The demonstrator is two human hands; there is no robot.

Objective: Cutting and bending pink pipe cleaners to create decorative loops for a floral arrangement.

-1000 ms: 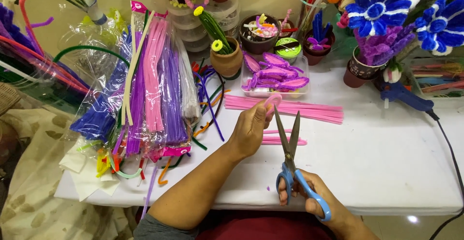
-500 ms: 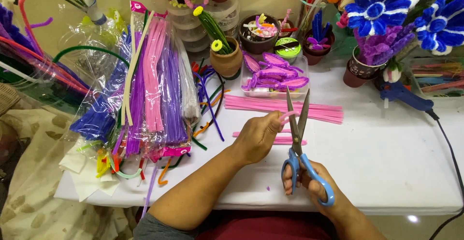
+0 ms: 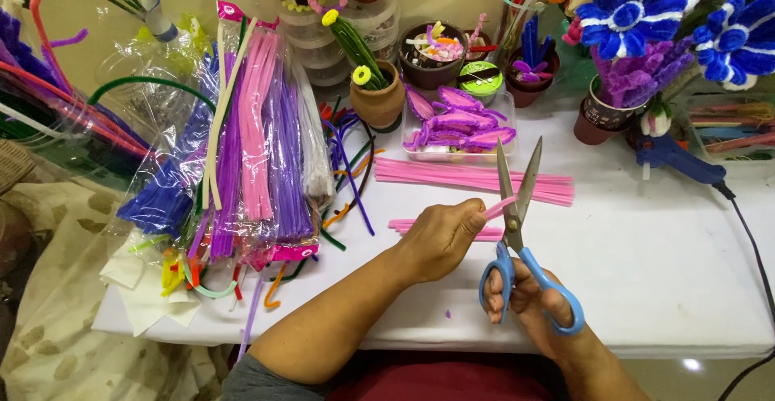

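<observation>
At the far left of the frame, packets of pipe cleaners (image 3: 242, 159) in blue, purple, pink and white lie fanned out in clear wrap on the white table (image 3: 662, 256). Loose bent stems in several colours lie along their lower edge. Right of them, toward the upper middle, a small clay pot (image 3: 378, 102) holds green stems with yellow tips, and a clear tray (image 3: 452, 149) holds purple petal shapes. Below the tray lies a row of pink pipe cleaners (image 3: 472, 179).

In the centre, the left hand (image 3: 436, 239) is closed, pinching a short pink pipe cleaner piece (image 3: 498, 206) whose tip sits between the open scissors' blades. The blue-handled scissors (image 3: 517, 231) point upward, gripped by the right hand (image 3: 525, 296) with fingers through the loops.

At the right, a blue glue gun (image 3: 674, 159) rests on the table below blue and purple pipe-cleaner flowers (image 3: 638, 21) in a dark pot.
</observation>
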